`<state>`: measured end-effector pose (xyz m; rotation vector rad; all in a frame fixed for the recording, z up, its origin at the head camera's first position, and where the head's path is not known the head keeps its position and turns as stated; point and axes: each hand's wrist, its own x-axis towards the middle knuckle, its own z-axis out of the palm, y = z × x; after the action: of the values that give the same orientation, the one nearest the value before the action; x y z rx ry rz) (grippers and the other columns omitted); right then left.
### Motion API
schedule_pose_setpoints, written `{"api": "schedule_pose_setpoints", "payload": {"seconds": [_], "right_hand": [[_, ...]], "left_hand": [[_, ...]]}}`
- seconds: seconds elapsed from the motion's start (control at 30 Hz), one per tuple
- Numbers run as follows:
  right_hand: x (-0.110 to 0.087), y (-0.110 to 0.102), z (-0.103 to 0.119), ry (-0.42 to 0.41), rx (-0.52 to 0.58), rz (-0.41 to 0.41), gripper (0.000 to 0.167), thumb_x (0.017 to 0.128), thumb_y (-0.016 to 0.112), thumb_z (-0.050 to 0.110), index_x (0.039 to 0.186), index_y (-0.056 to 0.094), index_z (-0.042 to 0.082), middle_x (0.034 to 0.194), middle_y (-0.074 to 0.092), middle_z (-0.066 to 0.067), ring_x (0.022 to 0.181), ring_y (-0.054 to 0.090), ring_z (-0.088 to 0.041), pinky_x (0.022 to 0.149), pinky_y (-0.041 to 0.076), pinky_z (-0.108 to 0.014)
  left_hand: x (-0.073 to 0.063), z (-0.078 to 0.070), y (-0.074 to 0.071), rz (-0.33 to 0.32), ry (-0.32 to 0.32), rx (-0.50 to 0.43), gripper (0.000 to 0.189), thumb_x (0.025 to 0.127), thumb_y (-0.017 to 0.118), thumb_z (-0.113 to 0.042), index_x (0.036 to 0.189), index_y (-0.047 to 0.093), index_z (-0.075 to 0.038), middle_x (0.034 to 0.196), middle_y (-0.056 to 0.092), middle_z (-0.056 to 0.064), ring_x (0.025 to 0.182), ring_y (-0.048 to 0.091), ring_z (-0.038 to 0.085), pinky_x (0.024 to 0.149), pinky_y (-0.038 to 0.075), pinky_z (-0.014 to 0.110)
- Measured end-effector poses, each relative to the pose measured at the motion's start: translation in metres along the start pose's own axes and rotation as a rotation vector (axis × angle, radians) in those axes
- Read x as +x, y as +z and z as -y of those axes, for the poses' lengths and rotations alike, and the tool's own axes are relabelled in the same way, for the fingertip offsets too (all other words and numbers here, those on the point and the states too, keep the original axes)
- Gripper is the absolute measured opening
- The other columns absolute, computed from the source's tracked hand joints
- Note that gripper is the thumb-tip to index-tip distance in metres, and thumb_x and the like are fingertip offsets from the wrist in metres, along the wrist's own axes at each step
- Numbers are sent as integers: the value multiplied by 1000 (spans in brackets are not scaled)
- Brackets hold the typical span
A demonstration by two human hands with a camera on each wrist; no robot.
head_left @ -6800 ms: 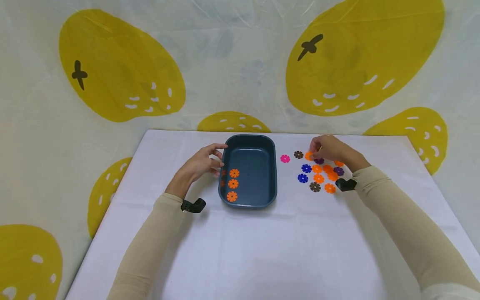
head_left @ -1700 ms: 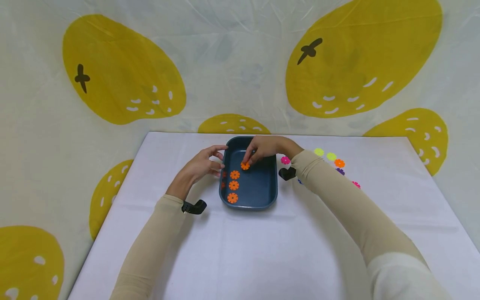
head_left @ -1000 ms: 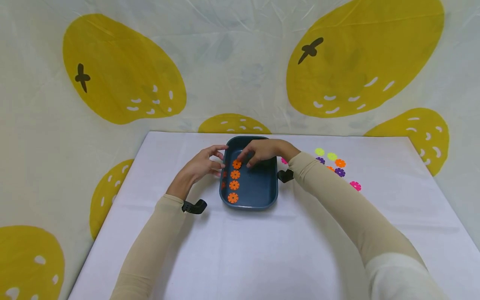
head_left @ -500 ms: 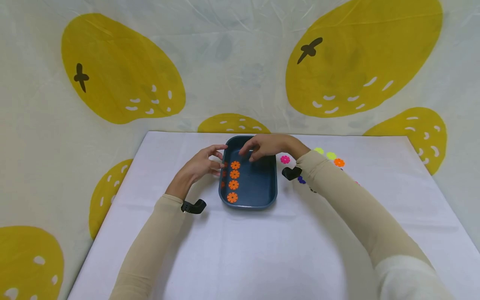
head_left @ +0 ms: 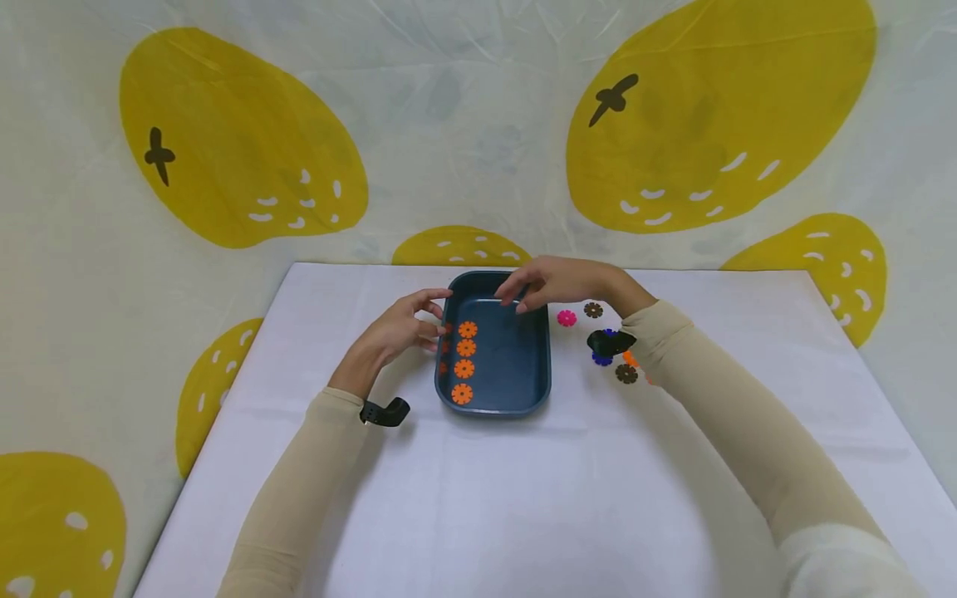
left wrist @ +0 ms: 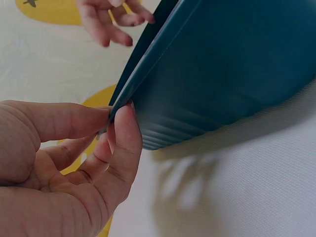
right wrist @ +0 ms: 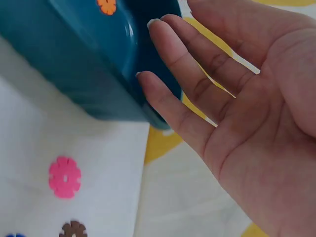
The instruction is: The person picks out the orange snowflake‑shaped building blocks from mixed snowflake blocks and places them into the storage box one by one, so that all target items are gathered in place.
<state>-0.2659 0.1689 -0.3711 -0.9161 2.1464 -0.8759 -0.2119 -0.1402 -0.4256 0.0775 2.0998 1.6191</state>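
Note:
My left hand [head_left: 398, 330] pinches the left rim of a dark blue rectangular tray [head_left: 512, 365]. In the left wrist view, the thumb [left wrist: 74, 121] and fingers grip the tray's edge. Several orange flower-shaped discs [head_left: 464, 348] lie in a column along the tray's left side, one behind another. Over the tray's far right corner hovers my right hand [head_left: 559, 281], holding nothing. Its fingers [right wrist: 180, 64] are loosely extended in the right wrist view, where one orange disc [right wrist: 106, 6] shows inside the tray.
Right of the tray, a pink disc [head_left: 566, 318] and a brown disc [head_left: 593, 310] lie on the white tabletop [head_left: 478, 498]. Nearer are a blue disc [head_left: 601, 359], another brown disc [head_left: 626, 374] and some orange ones, partly covered by the right arm. A patterned cloth [head_left: 478, 141] hangs behind.
My right hand brought an orange disc from the right-hand pile, laid it at the far end of the tray's column and let go. It has since lifted rightward. The left hand stayed at the rim.

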Motion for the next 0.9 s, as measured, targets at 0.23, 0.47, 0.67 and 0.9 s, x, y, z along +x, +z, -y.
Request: {"api": "schedule_pose_setpoints", "payload": {"seconds": [0.23, 0.47, 0.67, 0.9], "right_hand": [[-22, -4, -11, 52, 47, -43, 40, 99, 66, 18, 138, 63, 15, 128, 68, -1, 115, 66, -21, 102, 52, -43], [-45, -7, -23, 87, 75, -79, 43, 99, 65, 23, 141, 59, 11, 130, 67, -5, 116, 64, -30, 101, 51, -52], [-62, -6, -34, 130, 116, -96, 42, 100, 64, 25, 141, 60, 15, 132, 65, -13, 116, 61, -41, 100, 50, -56], [-78, -3, -47, 168, 164, -97, 38, 101, 62, 21, 138, 61, 18, 133, 63, -17, 121, 61, -36, 105, 48, -57]], "left_hand": [[0, 2, 1, -8, 4, 14, 72, 87, 60, 10, 150, 48, -24, 124, 45, 15, 108, 62, 35, 76, 61, 36], [-1, 2, 2, -9, 16, 12, 72, 87, 59, 10, 150, 48, -24, 122, 46, 14, 105, 62, 35, 74, 61, 35], [-2, 2, 2, -2, 11, 6, 73, 87, 59, 10, 151, 47, -24, 123, 45, 14, 105, 61, 32, 74, 60, 35], [-2, 4, 1, 0, 14, -18, 72, 89, 60, 10, 150, 48, -25, 123, 46, 14, 103, 61, 31, 73, 60, 34]]}}
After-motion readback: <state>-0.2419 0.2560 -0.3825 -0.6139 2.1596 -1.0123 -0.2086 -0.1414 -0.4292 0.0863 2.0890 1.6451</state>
